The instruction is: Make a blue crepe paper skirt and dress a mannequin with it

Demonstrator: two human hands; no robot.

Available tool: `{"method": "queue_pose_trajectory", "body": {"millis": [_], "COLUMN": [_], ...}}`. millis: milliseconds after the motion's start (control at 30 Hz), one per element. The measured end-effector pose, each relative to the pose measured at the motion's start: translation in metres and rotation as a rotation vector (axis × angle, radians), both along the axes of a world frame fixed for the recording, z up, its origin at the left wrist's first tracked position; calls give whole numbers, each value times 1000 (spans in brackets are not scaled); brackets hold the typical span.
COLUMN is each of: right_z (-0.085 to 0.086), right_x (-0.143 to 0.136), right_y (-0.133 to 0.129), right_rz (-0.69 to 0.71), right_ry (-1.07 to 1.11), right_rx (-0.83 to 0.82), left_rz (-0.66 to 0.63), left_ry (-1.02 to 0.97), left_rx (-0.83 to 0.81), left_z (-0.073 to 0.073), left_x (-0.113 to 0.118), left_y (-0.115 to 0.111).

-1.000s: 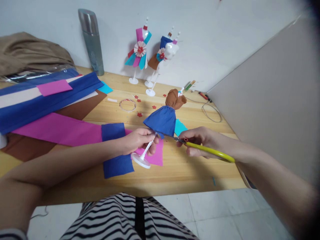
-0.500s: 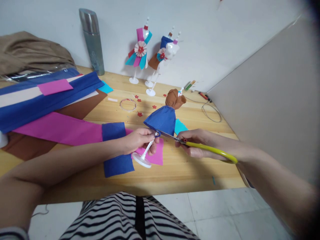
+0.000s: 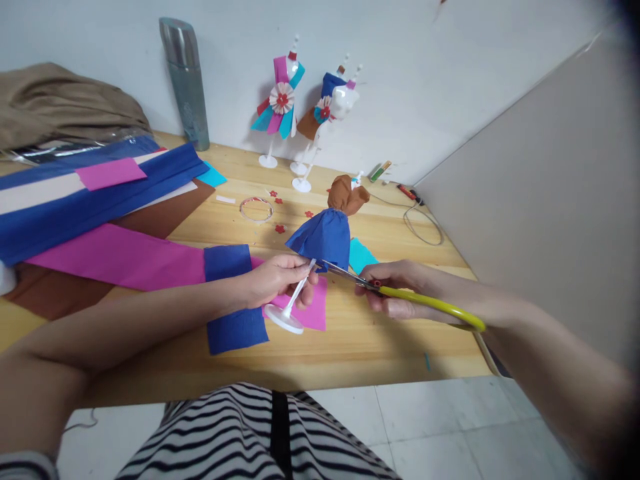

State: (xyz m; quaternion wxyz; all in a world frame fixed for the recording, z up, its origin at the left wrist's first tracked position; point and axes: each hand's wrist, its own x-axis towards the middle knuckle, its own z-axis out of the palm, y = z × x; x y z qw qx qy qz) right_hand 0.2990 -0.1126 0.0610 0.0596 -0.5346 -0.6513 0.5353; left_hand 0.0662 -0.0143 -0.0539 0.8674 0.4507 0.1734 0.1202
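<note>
My left hand (image 3: 287, 280) is closed on the thin white stem of a small dress-form stand (image 3: 285, 319), which leans away from me above the table. The form wears a blue crepe-paper skirt (image 3: 323, 235) and a puffy brown paper top (image 3: 345, 197). My right hand (image 3: 395, 287) grips yellow-handled scissors (image 3: 425, 300). Their blades point left and lie at the lower hem of the blue skirt, where a narrow strip hangs. A pink paper piece (image 3: 313, 313) and a blue paper piece (image 3: 235, 333) lie beneath my left hand.
Several colored paper sheets (image 3: 125, 253) are stacked at the left. A bottle (image 3: 186, 93) and dressed mini mannequins (image 3: 281, 100) stand by the wall. A wire ring (image 3: 257, 209), red flower shapes (image 3: 280, 229) and a turquoise scrap (image 3: 363, 255) lie on the table (image 3: 400, 353).
The scissors have moved slightly right and down along the hem. The loose blue loop by my left fingers is no longer visible there, and the dressed form has tipped slightly left.
</note>
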Motion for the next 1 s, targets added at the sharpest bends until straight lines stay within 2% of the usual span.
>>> {"method": "queue_pose_trajectory", "body": {"millis": [267, 500, 700, 1000], "right_z": [3, 9, 9, 9], "right_x": [-9, -19, -9, -17], "right_y": [-2, -9, -2, 9], "right_rz": [35, 54, 39, 49], "right_ry": [-188, -311, -188, -40], "right_rx": [153, 192, 165, 144], "left_rz": [30, 99, 61, 51], "left_ry": [-2, -19, -17, -37], "left_rx": [3, 7, 20, 53], "left_z": [2, -2, 0, -4], "left_x": [0, 2, 1, 2], "left_y": [-1, 1, 0, -4]}}
